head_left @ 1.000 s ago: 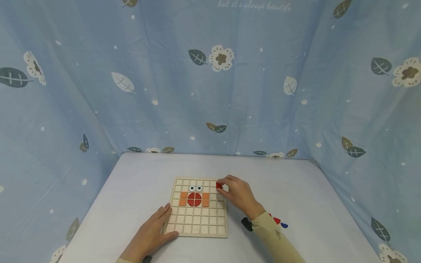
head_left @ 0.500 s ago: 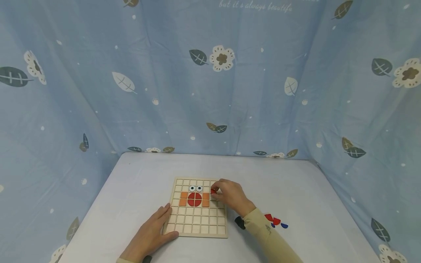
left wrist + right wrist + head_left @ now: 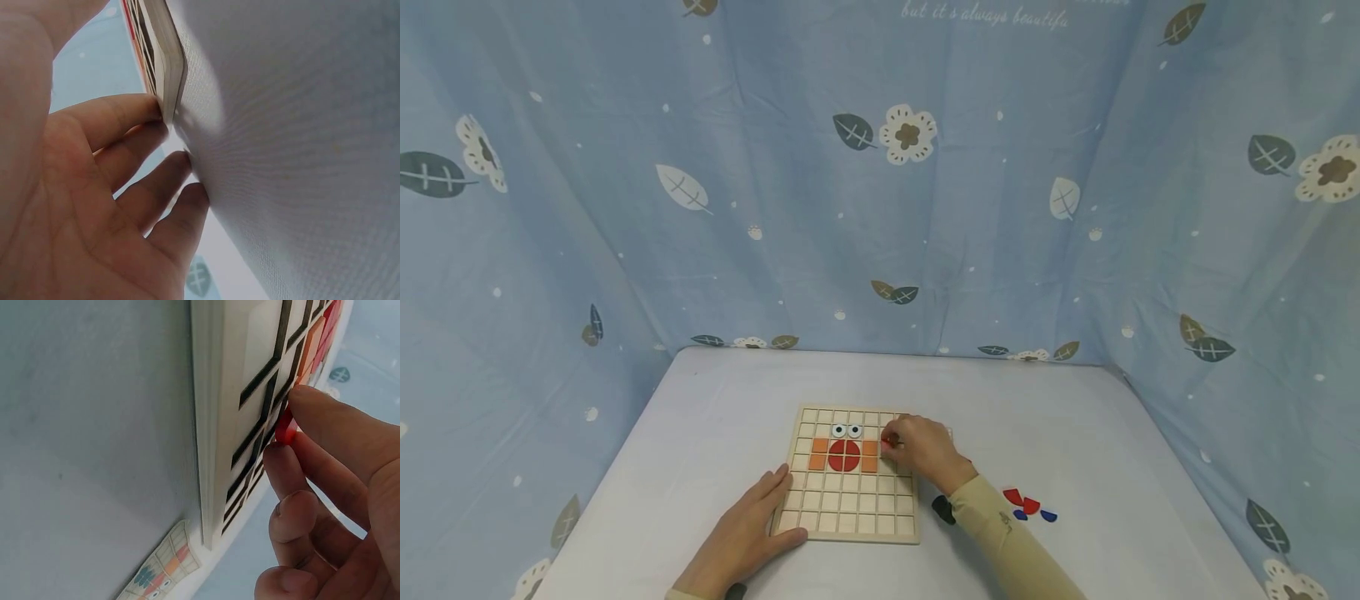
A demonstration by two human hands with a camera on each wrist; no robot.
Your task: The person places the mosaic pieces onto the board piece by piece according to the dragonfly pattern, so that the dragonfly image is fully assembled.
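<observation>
A pale wooden grid board (image 3: pixel 859 538) lies on the table. In it sit two round eye pieces (image 3: pixel 854 431), orange squares (image 3: pixel 869 448) on both sides, and a red circle (image 3: pixel 844 456) made of quarter pieces. My left hand (image 3: pixel 737 529) rests at the board's lower left corner; its fingers touch the left edge and the thumb lies on the front edge. With thumb and fingertips, my right hand (image 3: pixel 925 450) pinches a small red piece (image 3: pixel 286 428) at the grid cells just right of the orange squares. The fingers partly cover the piece.
Loose red pieces (image 3: pixel 1032 506) and blue pieces (image 3: pixel 1048 516) lie on the white table to the right. A printed card (image 3: pixel 165 569) with a grid picture lies beside the board, mostly hidden in the head view. A blue curtain (image 3: pixel 775 208) surrounds the table.
My right hand has moved left and slightly toward me, from the board's upper right corner to beside the orange squares, still pinching the red piece. The left hand has stayed put.
</observation>
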